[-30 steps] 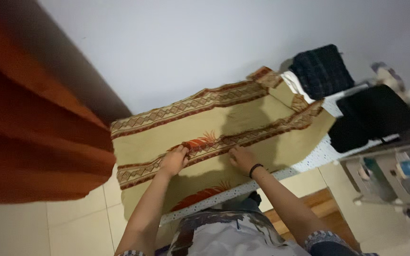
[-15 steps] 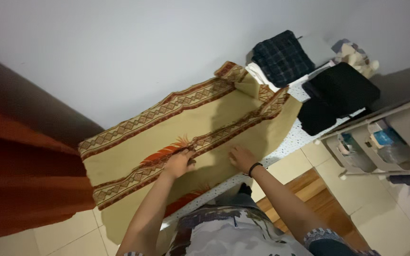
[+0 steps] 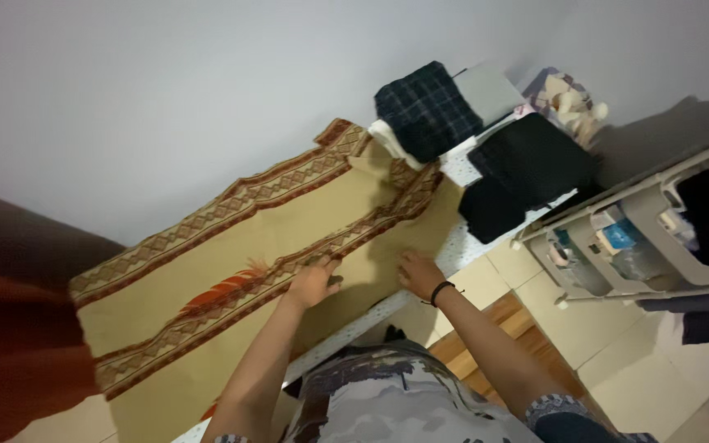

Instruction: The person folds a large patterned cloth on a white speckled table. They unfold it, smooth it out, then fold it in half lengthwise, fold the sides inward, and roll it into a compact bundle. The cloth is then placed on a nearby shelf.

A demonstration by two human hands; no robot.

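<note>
A long tan cloth with brown patterned borders and an orange feather motif lies spread over a tiled counter. My left hand grips the near patterned border of the cloth, fingers curled on the fabric. My right hand, with a black band on its wrist, rests flat on the plain tan part hanging over the counter's front edge.
Folded dark plaid fabric and black folded clothes sit at the counter's right end, with a small plush toy behind. A grey plastic rack holding bottles stands right. An orange-red curtain hangs left.
The view has swung left and tilted, so the cloth and hands sit further right. Both hands have slid rightward along the cloth's near border.
</note>
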